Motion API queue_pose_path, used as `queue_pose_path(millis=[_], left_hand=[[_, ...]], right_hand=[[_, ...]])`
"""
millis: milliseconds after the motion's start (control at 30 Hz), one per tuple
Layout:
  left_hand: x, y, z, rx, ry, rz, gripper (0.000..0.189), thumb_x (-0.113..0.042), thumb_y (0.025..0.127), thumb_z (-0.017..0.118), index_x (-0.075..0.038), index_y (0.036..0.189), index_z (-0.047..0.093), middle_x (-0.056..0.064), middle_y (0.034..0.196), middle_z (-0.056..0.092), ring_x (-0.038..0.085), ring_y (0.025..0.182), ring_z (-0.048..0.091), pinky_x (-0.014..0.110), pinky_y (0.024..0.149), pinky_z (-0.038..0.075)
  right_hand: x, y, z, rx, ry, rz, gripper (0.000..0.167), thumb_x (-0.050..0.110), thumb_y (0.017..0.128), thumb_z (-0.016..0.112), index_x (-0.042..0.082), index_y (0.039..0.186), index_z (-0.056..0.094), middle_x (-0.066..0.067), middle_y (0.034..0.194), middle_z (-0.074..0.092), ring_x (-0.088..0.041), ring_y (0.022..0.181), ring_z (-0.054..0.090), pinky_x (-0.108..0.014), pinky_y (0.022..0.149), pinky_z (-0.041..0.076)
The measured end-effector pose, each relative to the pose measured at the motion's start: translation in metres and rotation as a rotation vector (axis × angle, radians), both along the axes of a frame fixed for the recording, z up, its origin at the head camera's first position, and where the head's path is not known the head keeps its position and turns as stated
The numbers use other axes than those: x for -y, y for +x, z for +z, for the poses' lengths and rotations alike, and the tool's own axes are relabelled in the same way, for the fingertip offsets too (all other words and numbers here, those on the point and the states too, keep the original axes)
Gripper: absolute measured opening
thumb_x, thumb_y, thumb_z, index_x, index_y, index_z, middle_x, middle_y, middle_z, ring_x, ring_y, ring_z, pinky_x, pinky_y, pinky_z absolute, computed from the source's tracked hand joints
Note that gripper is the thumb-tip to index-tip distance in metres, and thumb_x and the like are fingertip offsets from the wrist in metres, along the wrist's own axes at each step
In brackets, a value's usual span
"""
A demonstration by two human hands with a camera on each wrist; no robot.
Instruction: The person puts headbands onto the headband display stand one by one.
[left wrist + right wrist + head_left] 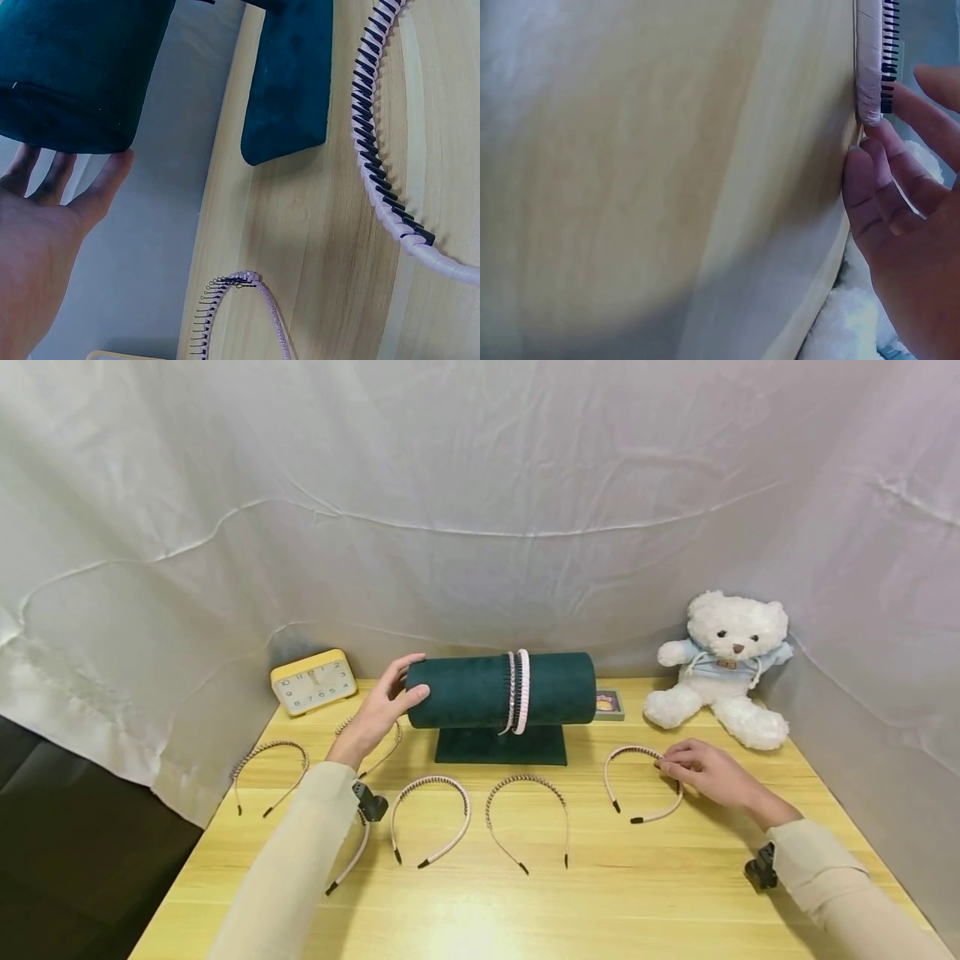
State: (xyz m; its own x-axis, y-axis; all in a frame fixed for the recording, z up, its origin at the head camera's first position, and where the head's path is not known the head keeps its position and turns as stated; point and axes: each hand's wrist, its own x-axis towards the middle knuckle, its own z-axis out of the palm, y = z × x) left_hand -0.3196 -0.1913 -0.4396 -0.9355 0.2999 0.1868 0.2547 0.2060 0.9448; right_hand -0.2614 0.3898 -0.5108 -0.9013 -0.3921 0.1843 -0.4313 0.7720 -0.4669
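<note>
A dark green velvet headband display stand [465, 693] stands at the back middle, with two headbands [523, 693] around its roller. My left hand [381, 706] holds the roller's left end, thumb at the front and fingers toward the top and back. In the left wrist view its fingertips disappear behind the end of the roller. Over at the right, my right hand [712, 772] pinches the side of a pale pink headband [633, 750] lying on the table. The right wrist view shows curled fingers [885, 187] at that headband, by its dark comb teeth.
More headbands lie in front of the stand: a pale pink one [467, 806], a thin braided one [525, 778], and several at the left, such as this headband [270, 745]. Behind are a yellow alarm clock [315, 681], a white teddy bear [738, 639] and a small framed card [611, 704].
</note>
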Motion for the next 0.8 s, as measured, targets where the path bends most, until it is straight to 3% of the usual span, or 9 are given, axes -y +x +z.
queue_pose_path(millis=[200,400,533,633,733,800], left_hand=[[0.001,0.0,0.0,0.002,-0.003,-0.005,0.059,-0.036,0.111,0.063,-0.038,0.166,0.04,0.002,0.178,0.028,0.035,0.167,0.022,0.069,0.132,0.02],[0.002,0.0,-0.001,0.005,-0.01,-0.004,0.059,-0.037,0.111,0.062,-0.04,0.166,0.04,0.001,0.179,0.027,0.034,0.167,0.021,0.069,0.132,0.019],[0.002,0.0,-0.001,0.005,-0.009,-0.005,0.059,-0.039,0.111,0.063,-0.04,0.166,0.04,0.001,0.179,0.027,0.035,0.168,0.021,0.069,0.132,0.02],[0.002,0.001,-0.001,0.006,-0.008,-0.002,0.059,-0.04,0.111,0.063,-0.041,0.165,0.04,0.001,0.179,0.027,0.035,0.168,0.02,0.069,0.132,0.019],[0.002,0.002,0.0,0.008,-0.01,-0.001,0.06,-0.041,0.111,0.064,-0.04,0.166,0.04,0.001,0.179,0.026,0.034,0.168,0.02,0.069,0.132,0.019],[0.001,0.002,0.001,0.01,-0.012,-0.003,0.061,-0.042,0.11,0.064,-0.039,0.166,0.039,0.0,0.179,0.026,0.034,0.168,0.019,0.069,0.133,0.019]], right_hand=[[-0.003,0.002,0.007,-0.008,-0.027,-0.025,0.019,0.017,0.106,0.072,0.01,0.117,0.086,-0.011,0.119,0.075,-0.028,0.112,0.067,-0.039,0.096,0.054],[-0.006,0.002,0.014,0.031,-0.127,-0.014,0.016,0.008,0.106,0.07,0.009,0.116,0.083,-0.015,0.123,0.075,-0.003,0.106,0.066,-0.019,0.089,0.054],[-0.009,0.002,0.017,0.082,-0.219,0.04,0.016,0.002,0.107,0.065,0.003,0.118,0.078,-0.019,0.118,0.075,-0.003,0.089,0.069,-0.023,0.072,0.058],[-0.012,0.002,0.017,0.146,-0.283,0.069,0.019,0.003,0.11,0.06,-0.001,0.122,0.074,-0.017,0.104,0.074,-0.01,0.076,0.066,-0.029,0.061,0.056],[-0.016,0.002,0.016,0.21,-0.323,0.068,0.023,0.006,0.113,0.057,-0.004,0.128,0.072,-0.011,0.099,0.073,-0.013,0.076,0.063,-0.031,0.06,0.054],[-0.018,0.003,0.017,0.25,-0.331,0.065,0.027,0.009,0.113,0.057,-0.004,0.134,0.07,-0.007,0.105,0.075,-0.012,0.082,0.064,-0.03,0.063,0.054]])
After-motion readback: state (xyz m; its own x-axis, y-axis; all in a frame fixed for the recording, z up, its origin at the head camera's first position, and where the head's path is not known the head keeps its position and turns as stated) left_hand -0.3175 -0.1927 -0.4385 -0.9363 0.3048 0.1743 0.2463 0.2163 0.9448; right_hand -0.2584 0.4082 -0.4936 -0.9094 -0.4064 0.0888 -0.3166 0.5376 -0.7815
